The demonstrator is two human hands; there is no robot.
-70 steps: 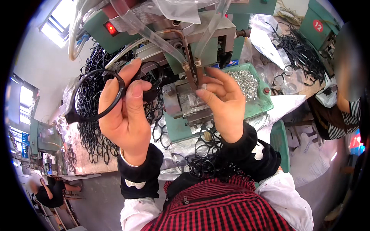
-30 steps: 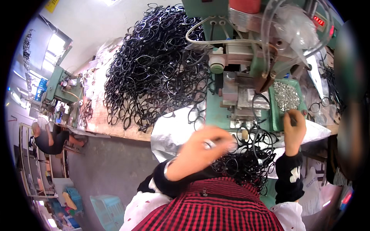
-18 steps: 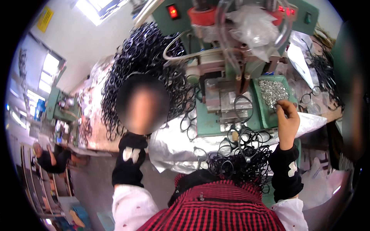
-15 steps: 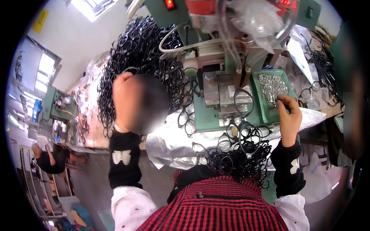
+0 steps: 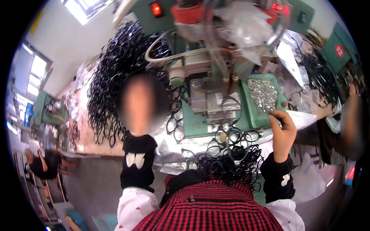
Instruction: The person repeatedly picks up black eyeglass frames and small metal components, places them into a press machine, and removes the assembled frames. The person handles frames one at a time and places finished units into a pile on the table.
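Silvery small metal parts [image 5: 263, 93] fill the green tray [image 5: 251, 115] just above your right hand [image 5: 283, 133], fingers pinched narrow at its edge. Left hand [image 5: 142, 104] blurred, grip unclear. Black rings [image 5: 115, 84] beside it, heaps left unprocessed.

Green tray of small silvery metal parts, and black rings.

The shallow green rectangular tray [image 5: 246, 111] sits at two o'clock, heaped with tiny shiny silver metal pieces [image 5: 263, 93]; thin black rubber rings [image 5: 227, 154] lie tangled at six o'clock, just below it.
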